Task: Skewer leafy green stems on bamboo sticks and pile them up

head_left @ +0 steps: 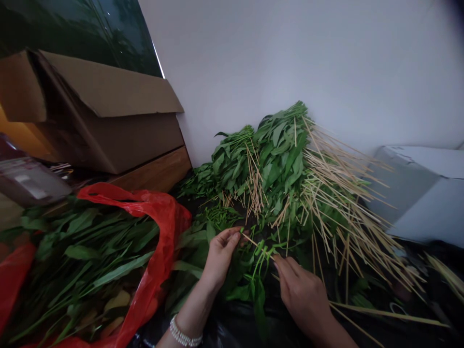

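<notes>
Left hand: I am seeing the left hand (220,256) raised just left of centre, its fingers (232,237) pinching closed on the leaf stems (253,273) where they are meeting the tip of the bamboo skewer (258,245).
Right hand: the right hand (303,296) is lying lower and to the right, palm down, its fingers (283,265) closing on the skewer's shaft; the far end of the stick appears to be running out from under that hand.
Skewer position: it is bridging the gap between the two hands, above the black sheet (232,324).
Long axis: it is slanting from upper left, at the left fingertips, down to lower right.
Governing relation: the tip is pointing toward the left hand, so the stems are lying directly on the skewer's line; the left hand is nearer the tip, the right hand nearer the shaft.
Behind the hands: a heap of skewered greens (286,159) is leaning against the white wall (290,58), sticks fanning out to the right.
Left side: a red plastic bag (163,222) is holding loose greens (90,256), under a cardboard box (108,121).
Wrist: a beaded bracelet (184,337) is sitting on the left wrist.
</notes>
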Demonstrator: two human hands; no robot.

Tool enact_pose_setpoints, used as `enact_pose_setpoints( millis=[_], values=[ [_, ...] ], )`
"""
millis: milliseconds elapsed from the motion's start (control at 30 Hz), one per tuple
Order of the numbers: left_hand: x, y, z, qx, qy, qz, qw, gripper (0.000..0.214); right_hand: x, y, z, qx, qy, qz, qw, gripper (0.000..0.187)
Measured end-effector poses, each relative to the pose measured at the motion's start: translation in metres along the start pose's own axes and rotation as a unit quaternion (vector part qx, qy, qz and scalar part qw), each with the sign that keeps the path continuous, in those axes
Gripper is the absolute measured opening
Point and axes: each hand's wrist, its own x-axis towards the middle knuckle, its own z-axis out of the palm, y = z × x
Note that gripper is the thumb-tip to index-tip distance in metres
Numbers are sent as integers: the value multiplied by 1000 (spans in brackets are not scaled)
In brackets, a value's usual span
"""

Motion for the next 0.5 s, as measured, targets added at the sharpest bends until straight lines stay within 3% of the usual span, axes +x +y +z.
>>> enact_pose_setpoints(
  millis=[267,500],
  values=[
    [0,5,-1,-71,15,-31,997,27,1,0,-1,17,6,-9,1000,29],
    [2,4,-1,-66,10,-65,996,29,-2,-1,1,25,2,-6,1000,30]
  ],
)
